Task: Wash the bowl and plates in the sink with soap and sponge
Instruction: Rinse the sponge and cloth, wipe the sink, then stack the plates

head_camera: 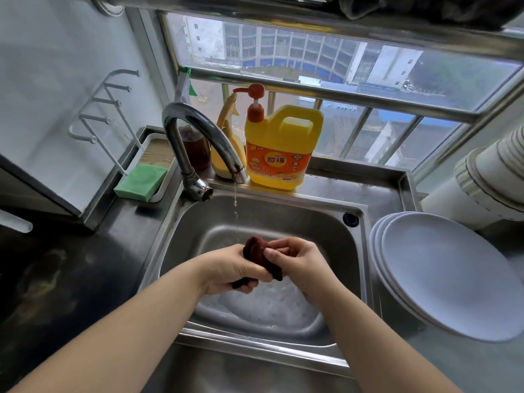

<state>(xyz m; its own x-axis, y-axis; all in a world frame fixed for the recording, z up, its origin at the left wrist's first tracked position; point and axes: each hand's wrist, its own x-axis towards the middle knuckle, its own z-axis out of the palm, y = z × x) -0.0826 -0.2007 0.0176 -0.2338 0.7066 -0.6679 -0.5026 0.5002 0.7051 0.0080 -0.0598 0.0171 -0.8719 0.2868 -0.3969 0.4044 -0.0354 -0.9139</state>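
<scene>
Far to the left of the hands and up toward the wall, a green sponge (141, 182) lies in a white tray (163, 191) at the back corner of the steel desk (119, 251), with a white wire rack (105, 109) standing from the tray. Just right of it the curved tap (198, 137) arches over the sink (326, 222) and lets a thin trickle of water fall toward the hands. Behind the spout stand a brown jar (195, 146), a yellow spray bottle (229, 143) and a yellow pump bottle of dish soap (279, 148) — all on the ledge under the window, well above the hands. Over the middle of the basin the left hand (235, 269) holds the lower part of a dark red cloth (262, 258), its grip curled round the fabric with a tail showing below the palm; the right hand (297, 260), touching it from the right, pinches the cloth's upper edge between thumb and curled fingers, so both grips are closed on the same cloth. Foamy water lies on the basin floor beneath the wrists. To the right of the right hand, outside the sink rim, a stack of white plates (442, 273) rests tilted on the desk (I count about three rims, though the lower ones are mostly hidden). Beyond the plates, a pale ribbed pipe (482, 180) runs along the right wall.
</scene>
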